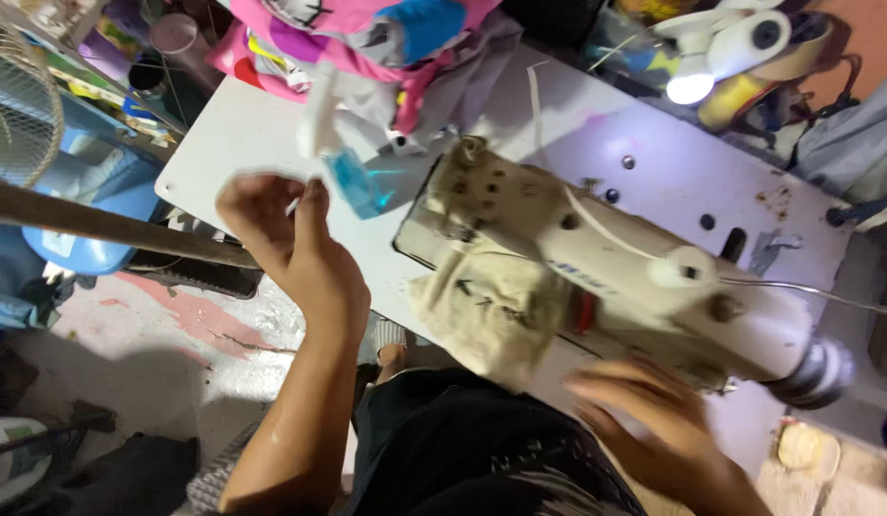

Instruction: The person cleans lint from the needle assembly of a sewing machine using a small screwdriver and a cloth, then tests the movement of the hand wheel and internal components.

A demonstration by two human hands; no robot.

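At the left centre of the frame, the left hand (289,229) is raised over the edge of the white counter (224,143), its fingers curled narrowly around something small and pale that is too blurred to be named. Just beside it, toward the upper middle, a spray bottle (343,153) with a white trigger head and blue liquid is seen above the counter, tilted and blurred; whether it is touched by the fingers cannot be told. Across the middle of the frame a cream-coloured industrial sewing machine (616,277) is laid out diagonally, with a worn beige cloth (486,306) draped over its near side. At the lower right, the right hand (644,411) is spread wide and flat, empty, just below the machine's body; it is blurred. Along the upper edge a heap of pink, blue and grey fabric (367,38) is piled on the counter. At the upper right a lit white lamp (716,57) is seen. At the far left, part of a wire fan guard (18,105) is visible.
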